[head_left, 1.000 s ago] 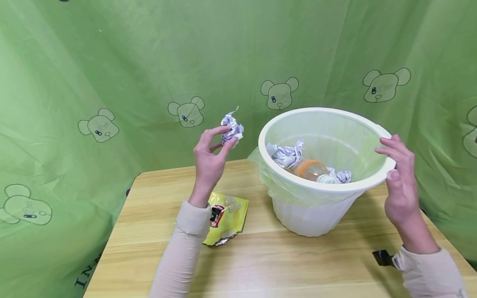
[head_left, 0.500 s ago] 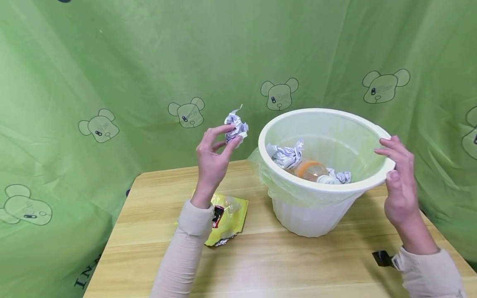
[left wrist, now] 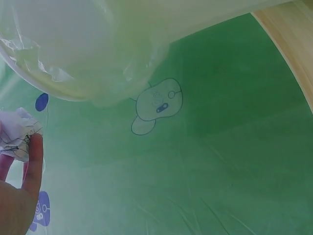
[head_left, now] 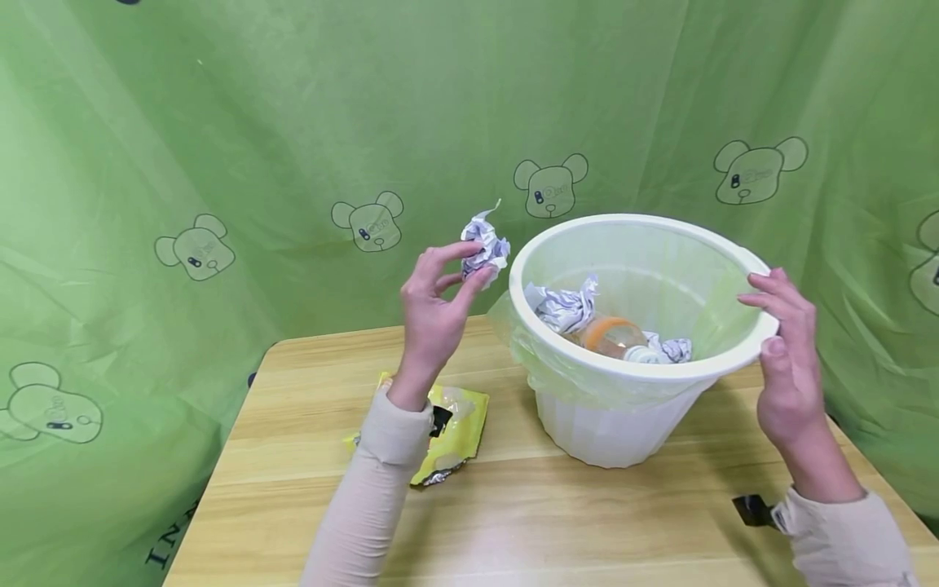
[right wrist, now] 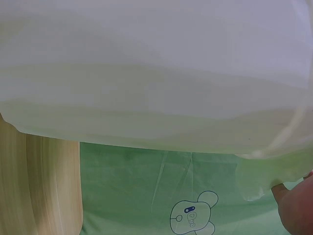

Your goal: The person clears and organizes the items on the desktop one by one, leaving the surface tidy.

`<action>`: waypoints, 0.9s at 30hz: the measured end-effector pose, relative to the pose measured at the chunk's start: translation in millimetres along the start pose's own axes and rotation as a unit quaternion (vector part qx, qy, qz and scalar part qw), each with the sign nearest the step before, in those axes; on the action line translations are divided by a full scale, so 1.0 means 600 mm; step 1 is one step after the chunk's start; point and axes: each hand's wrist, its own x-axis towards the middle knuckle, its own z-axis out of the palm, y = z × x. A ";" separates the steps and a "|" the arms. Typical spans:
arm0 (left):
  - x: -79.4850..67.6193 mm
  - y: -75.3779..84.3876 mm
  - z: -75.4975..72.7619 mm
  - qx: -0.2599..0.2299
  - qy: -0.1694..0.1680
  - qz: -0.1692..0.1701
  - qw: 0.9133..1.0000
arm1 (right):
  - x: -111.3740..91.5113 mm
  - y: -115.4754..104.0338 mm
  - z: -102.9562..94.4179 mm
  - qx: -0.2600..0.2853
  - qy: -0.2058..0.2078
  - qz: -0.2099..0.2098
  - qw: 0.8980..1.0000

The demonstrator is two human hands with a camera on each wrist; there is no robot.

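My left hand (head_left: pixel 434 314) pinches a crumpled paper ball (head_left: pixel 487 251) between thumb and fingers, in the air just left of a white trash bin (head_left: pixel 609 436). The left wrist view shows the same paper ball (left wrist: pixel 18 132) at its left edge, below the bin's rim. With fingers over the rim and thumb outside, my right hand (head_left: pixel 792 375) holds the bin's right side. Inside the bin, lined with a pale green bag (head_left: pixel 579 379), lie a plastic bottle (head_left: pixel 612 334) with an orange band and crumpled papers (head_left: pixel 568 308). The bin's wall fills most of the right wrist view.
A torn yellow snack wrapper (head_left: pixel 462 424) lies on the wooden table (head_left: pixel 557 522), partly behind my left forearm. A green curtain (head_left: pixel 440 98) with bear faces hangs behind the table. Black tabs show by both sleeves.
My left hand has moved right with the paper ball, closer to the bin's rim. My right hand and the bin have stayed in place.
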 end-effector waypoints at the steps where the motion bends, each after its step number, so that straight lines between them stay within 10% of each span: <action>1: 0.000 0.001 0.001 0.000 0.000 0.002 1.000 | 0.000 0.000 0.000 0.001 0.000 0.001 1.000; 27: 0.004 0.009 0.071 -0.010 -0.043 0.021 0.999 | 0.000 -0.001 0.001 0.006 0.004 -0.002 1.000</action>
